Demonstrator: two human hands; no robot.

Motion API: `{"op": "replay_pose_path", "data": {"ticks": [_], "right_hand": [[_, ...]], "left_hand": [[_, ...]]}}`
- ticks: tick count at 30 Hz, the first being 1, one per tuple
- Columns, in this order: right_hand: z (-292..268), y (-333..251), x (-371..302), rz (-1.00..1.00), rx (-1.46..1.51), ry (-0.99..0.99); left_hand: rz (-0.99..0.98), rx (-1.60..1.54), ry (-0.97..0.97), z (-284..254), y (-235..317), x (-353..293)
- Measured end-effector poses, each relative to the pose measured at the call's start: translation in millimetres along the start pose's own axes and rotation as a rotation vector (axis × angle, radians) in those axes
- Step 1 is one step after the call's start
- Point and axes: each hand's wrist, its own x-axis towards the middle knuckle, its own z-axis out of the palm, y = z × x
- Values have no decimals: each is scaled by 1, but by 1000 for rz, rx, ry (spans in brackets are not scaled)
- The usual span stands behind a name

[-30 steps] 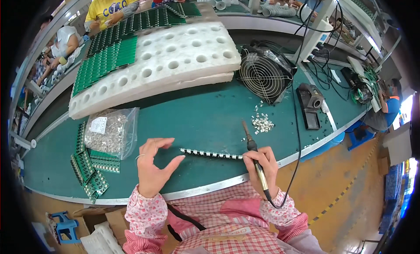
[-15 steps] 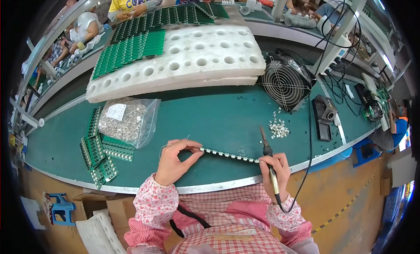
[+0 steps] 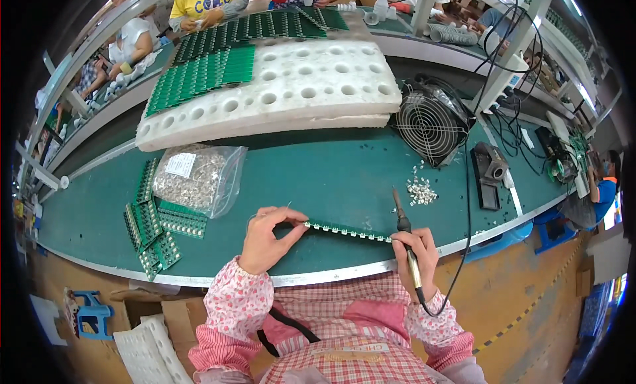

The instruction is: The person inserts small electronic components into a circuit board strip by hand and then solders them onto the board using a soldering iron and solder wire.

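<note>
A narrow green circuit board strip (image 3: 348, 232) with a row of small white connectors spans the gap between my hands, just above the green bench. My left hand (image 3: 264, 243) pinches its left end between thumb and fingertips; a thin wire, perhaps solder, sticks out by those fingers. My right hand (image 3: 420, 257) is wrapped round the handle of a soldering iron (image 3: 403, 223), its tip pointing up and away. The fingertips of that hand also touch the strip's right end. Loose small white connectors (image 3: 421, 191) lie in a pile beyond the iron.
A clear bag of small parts (image 3: 199, 182) and several stacked boards (image 3: 151, 233) lie at left. Behind stands a white foam block (image 3: 298, 96) bearing green boards (image 3: 209, 76). At right are a fan (image 3: 430, 126), an iron stand (image 3: 489, 175) and cables. People sit across the bench.
The strip has rolled slightly, so more of its green face shows above the connectors. Both hands keep their hold, and the view has shifted a little.
</note>
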Motion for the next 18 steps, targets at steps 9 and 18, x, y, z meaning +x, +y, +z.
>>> {"op": "replay_pose_path", "data": {"ticks": [9, 18], "right_hand": [[-6, 2, -9, -49, -62, -25], [-14, 18, -22, -322, -285, -46]], "left_hand": [[81, 29, -20, -5, -3, -13], [472, 370, -80, -6, 9, -38]]}}
